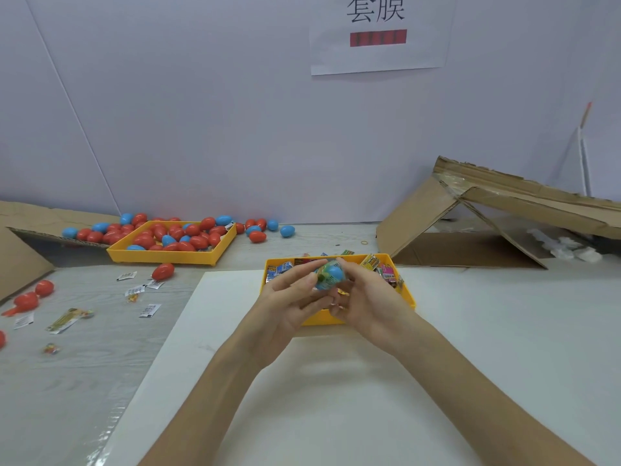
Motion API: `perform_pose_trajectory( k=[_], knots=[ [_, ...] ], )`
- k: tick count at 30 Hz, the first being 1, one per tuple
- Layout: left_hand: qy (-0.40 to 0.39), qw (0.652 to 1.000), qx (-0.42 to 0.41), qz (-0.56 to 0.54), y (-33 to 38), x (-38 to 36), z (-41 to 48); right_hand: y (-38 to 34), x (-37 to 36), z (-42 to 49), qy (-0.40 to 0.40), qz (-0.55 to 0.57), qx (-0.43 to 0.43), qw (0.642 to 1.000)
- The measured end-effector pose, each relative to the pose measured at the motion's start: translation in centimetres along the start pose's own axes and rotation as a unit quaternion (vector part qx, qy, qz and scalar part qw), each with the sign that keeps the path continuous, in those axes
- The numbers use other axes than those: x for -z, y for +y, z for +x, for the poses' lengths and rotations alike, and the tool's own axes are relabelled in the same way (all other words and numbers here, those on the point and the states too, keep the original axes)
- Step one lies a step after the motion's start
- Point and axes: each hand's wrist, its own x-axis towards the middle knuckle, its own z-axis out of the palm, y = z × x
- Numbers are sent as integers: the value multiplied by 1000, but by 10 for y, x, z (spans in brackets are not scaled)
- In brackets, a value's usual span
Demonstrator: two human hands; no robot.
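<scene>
We hold a blue egg (331,275) in the air just above the near tray (408,297), between both hands. Our left hand (292,297) pinches one end between thumb and fingers, and our right hand (366,297) curls its fingers round the other end. A printed film, green and yellow, seems to lie round the egg, so we judge this one sleeved or nearly so; whether it sits fully on we cannot tell. Much is left to do: the far tray (161,257) is heaped with bare red and blue eggs, and more lie loose on the table (84,381) around it. The near tray holds bright packets (386,272) whose print is too small to read. The sign (378,35) on the wall reads "套膜" above a blurred red bar. The small labels (149,310) on the table carry dark print we cannot read.
</scene>
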Motion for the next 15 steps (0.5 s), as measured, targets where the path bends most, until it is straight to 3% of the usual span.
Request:
perform_pose_trajectory(
  k=[2, 7, 12, 15],
  knots=[
    [21, 1000, -1, -24, 0, 2, 1, -2, 4, 3, 47, -49, 64, 996],
    [65, 995, 7, -75, 0, 6, 2, -1, 5, -1, 47, -196, 251, 947],
    [54, 996, 14, -73, 0, 6, 2, 12, 2, -3, 74, -433, 503, 744],
    [44, 996, 24, -76, -1, 7, 2, 12, 3, -3, 84, -458, 537, 704]
  ],
)
